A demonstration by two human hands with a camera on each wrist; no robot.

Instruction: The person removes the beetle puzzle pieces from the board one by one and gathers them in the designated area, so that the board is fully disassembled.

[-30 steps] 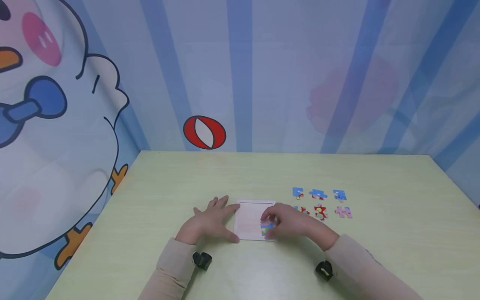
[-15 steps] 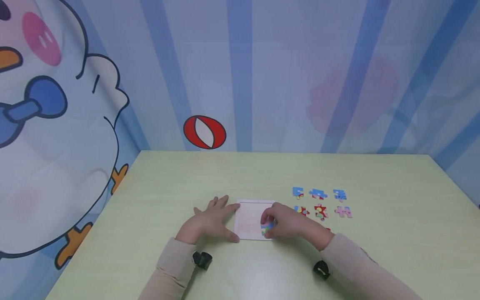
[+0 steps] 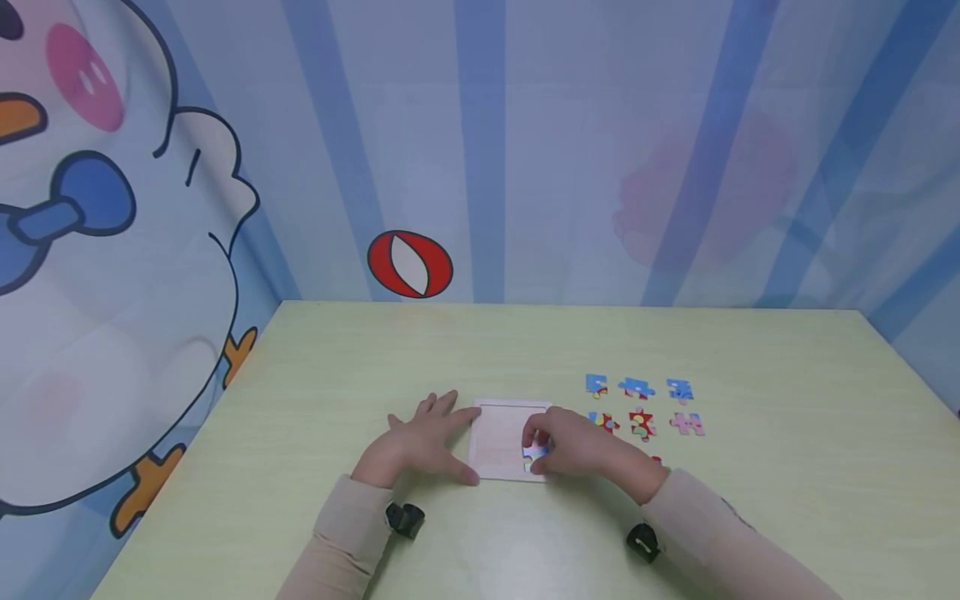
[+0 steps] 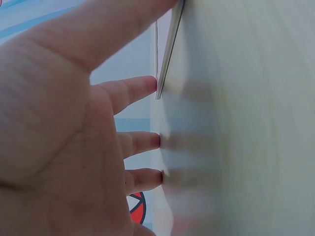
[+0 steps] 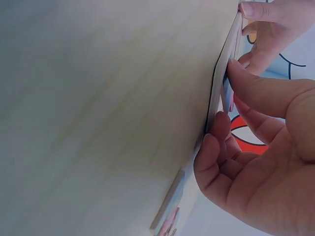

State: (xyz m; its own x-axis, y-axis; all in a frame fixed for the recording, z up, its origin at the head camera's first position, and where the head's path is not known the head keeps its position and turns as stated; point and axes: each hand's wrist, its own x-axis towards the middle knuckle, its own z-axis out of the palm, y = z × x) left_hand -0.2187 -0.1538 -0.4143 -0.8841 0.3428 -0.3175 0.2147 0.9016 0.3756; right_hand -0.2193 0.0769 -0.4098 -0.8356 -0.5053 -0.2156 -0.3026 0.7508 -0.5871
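Observation:
A shallow white puzzle tray [image 3: 498,440] lies on the table between the two hands. My left hand [image 3: 417,443] is spread, its thumb and index finger touching the tray's left edge; in the left wrist view, the thumb [image 4: 113,29] reaches to the tray's rim. At the tray's lower right corner my right hand [image 3: 577,442] pinches a puzzle piece [image 3: 531,455] between thumb and fingers. The piece shows blue and pale patches, partly covered by the fingers. From the right wrist view, this piece [image 5: 227,93] sits against the tray's inside, under the thumb.
Several loose puzzle pieces lie in rows right of the tray, among them a blue one [image 3: 637,388], a red one [image 3: 642,424] and a pink one [image 3: 686,424]. Part of another red piece [image 3: 657,459] shows behind the right wrist. A printed cloth [image 3: 555,167] hangs behind the table.
My right wrist has shifted slightly left, uncovering part of a red piece. The pinched piece now looks paler in the light. The left hand and the tray have stayed in place.

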